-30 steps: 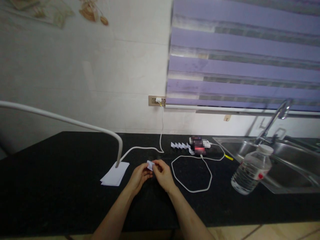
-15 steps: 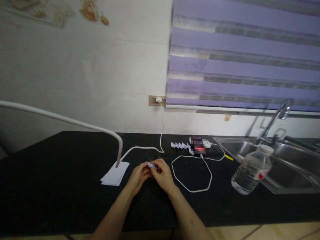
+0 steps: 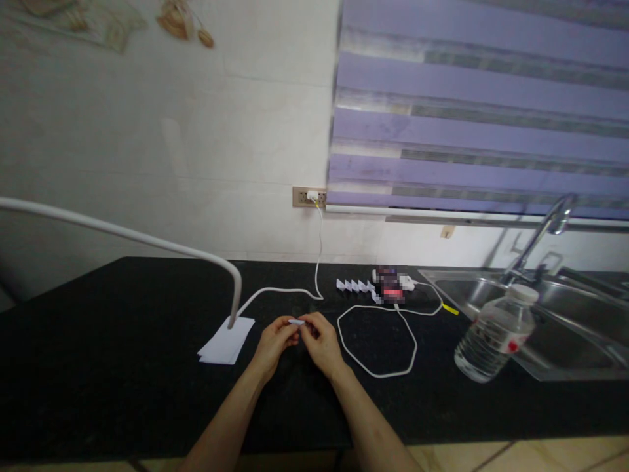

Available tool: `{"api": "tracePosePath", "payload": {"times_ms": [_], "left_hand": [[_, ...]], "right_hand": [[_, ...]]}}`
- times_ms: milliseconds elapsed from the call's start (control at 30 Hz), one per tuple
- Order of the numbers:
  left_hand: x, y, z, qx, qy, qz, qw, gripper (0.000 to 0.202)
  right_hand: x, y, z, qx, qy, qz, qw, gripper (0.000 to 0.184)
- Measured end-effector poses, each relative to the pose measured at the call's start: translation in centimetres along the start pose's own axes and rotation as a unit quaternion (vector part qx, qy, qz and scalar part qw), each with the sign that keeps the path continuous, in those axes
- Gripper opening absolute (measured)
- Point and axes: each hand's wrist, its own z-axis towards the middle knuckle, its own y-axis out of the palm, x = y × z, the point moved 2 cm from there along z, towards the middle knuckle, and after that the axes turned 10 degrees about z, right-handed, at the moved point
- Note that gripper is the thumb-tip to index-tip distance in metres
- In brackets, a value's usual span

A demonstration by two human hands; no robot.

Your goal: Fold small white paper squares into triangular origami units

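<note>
My left hand [image 3: 274, 344] and my right hand [image 3: 322, 341] meet just above the black counter [image 3: 98, 367], fingertips pinched together on a small folded piece of white paper [image 3: 296, 322]. Only a thin white edge of the paper shows between the fingers. A small stack of white paper sheets [image 3: 226, 342] lies to the left of my left hand. A row of several small folded paper pieces [image 3: 354, 286] lines up farther back on the counter.
A white bent lamp arm [image 3: 147, 242] stands on the sheets. A white cable [image 3: 378, 341] loops right of my right hand, running to a wall socket [image 3: 309, 196]. A plastic water bottle [image 3: 494, 334] lies by the steel sink [image 3: 565, 314].
The paper piece stood up between my fingers a second ago; now it is pressed flatter, showing only a thin edge. Both hands stay in place.
</note>
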Motion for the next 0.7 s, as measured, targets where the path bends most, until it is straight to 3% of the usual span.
{"api": "tracePosePath", "payload": {"times_ms": [200, 433, 700], "left_hand": [[0.2, 0.04, -0.08, 0.014, 0.008, 0.033, 0.999, 0.02], [0.69, -0.31, -0.08, 0.057, 0.085, 0.122, 0.987, 0.019], [-0.04, -0.26, 0.19, 0.063, 0.025, 0.051, 0.996, 0.023]], "right_hand": [[0.18, -0.19, 0.06, 0.008, 0.012, 0.009, 1.0, 0.013], [0.1, -0.28, 0.25, 0.004, 0.038, 0.054, 0.998, 0.018], [0.83, -0.3, 0.29, 0.011, 0.104, 0.091, 0.99, 0.017]]}}
